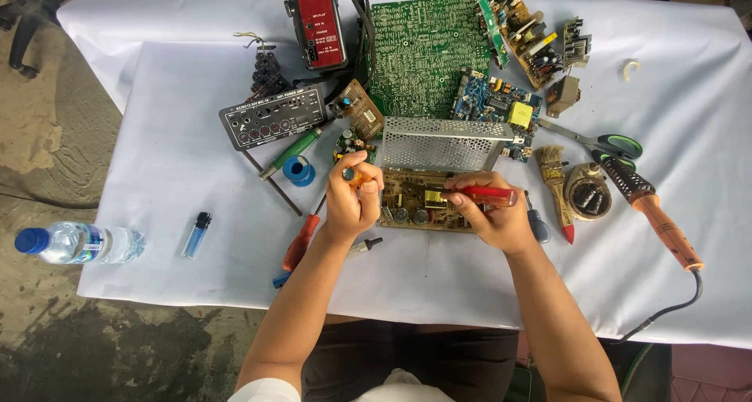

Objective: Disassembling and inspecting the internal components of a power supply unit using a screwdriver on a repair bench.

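Brown circuit board (419,202) on the table (689,96) — right hand (493,218) grips a red-handled tool (487,194), left hand (354,198) an orange-handled one (356,175); perforated metal cover (440,143) already off — board work unfinished.

Red-handled screwdriver (487,195) lies level over the brown circuit board (415,202).

perforated metal cover (439,143), glossy red plastic handle (487,194)

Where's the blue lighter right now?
The blue lighter lies on the white cloth at the person's left, between the water bottle and the red-handled screwdriver.
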